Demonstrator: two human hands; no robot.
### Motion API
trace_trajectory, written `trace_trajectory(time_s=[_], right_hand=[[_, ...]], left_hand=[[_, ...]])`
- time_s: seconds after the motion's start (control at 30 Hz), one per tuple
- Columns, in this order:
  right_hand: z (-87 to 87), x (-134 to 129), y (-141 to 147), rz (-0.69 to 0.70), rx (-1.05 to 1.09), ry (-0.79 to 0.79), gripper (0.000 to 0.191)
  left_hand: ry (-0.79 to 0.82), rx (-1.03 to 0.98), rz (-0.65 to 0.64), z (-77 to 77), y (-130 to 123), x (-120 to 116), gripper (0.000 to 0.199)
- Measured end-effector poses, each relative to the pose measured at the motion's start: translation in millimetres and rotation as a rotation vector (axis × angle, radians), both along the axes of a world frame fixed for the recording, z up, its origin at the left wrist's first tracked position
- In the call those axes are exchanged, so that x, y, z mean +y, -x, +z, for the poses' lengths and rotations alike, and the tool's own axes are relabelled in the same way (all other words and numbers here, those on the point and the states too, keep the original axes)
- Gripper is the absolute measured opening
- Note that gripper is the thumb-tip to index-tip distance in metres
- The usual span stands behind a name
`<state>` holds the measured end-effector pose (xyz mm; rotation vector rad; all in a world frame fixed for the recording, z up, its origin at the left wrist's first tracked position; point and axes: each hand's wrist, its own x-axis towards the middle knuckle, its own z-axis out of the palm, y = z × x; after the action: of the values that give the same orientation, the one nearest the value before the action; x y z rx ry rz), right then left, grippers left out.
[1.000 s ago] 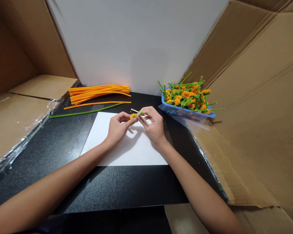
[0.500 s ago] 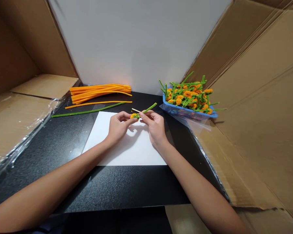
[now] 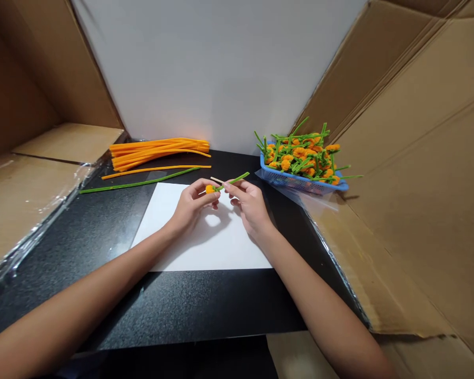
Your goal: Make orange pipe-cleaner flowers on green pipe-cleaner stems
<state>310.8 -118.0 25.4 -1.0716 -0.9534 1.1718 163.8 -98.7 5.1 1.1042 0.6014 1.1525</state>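
So here's the state of the bench right now: one little orange pipe-cleaner flower [image 3: 210, 189] is in hand, right above the far edge of a white sheet of paper [image 3: 217, 245] on a black counter [image 3: 189, 305]. The left hand [image 3: 191, 205] is closed up around it, with thumb and fingers pinching the flower's orange head. A green pipe-cleaner stem [image 3: 234, 182] runs out of the flower up and to the right, and a thin wooden stick [image 3: 217, 179] pokes out just beside it. The right hand [image 3: 250, 205] is right there with its fingers curled in at the stem, but honestly I can't tell if it's gripping or only touching.

Progress-wise, a good pile is done: the blue plastic basket [image 3: 300, 185] at the far right is heaped with finished orange flowers on green stems, all jumbled together and sticking out every which way. Left to use, there's a fat bundle of orange pipe cleaners [image 3: 158, 150] at the far left, plus one loose orange pipe cleaner [image 3: 156, 169] and one loose green pipe cleaner [image 3: 138, 183] lying nearer the paper. Cardboard sheets [image 3: 395, 210] wall off the right side, and there's a white wall [image 3: 221, 68] behind it all.
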Motion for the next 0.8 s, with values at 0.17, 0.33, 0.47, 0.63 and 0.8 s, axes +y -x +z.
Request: trace_trajectory(time_s=[0.17, 0.33, 0.47, 0.63, 0.8], right_hand=[[0.9, 0.0, -1.0, 0.101, 0.067, 0.083, 0.022], [-0.6, -1.8, 2.0, 0.143, 0.023, 0.084, 0.022], [-2.4, -3.8, 8.5, 0.14, 0.015, 0.104, 0.022], [-5.8, -3.3, 18.6, 0.133, 0.08, 0.086, 0.021], [-6.0, -3.2, 22.0, 0.096, 0.119, 0.101, 0.023]], left_hand=[[0.115, -0.069, -0.127, 8.7, 0.9, -3.6, 0.018], [0.19, -0.015, -0.077, 13.4, -1.7, -4.7, 0.039], [0.228, 0.035, 0.115, 11.1, -4.1, -3.4, 0.052], [0.303, 0.004, 0.248, 9.5, -4.2, -3.1, 0.056], [0.34, -0.036, 0.245, 10.5, -4.5, -3.5, 0.058]])
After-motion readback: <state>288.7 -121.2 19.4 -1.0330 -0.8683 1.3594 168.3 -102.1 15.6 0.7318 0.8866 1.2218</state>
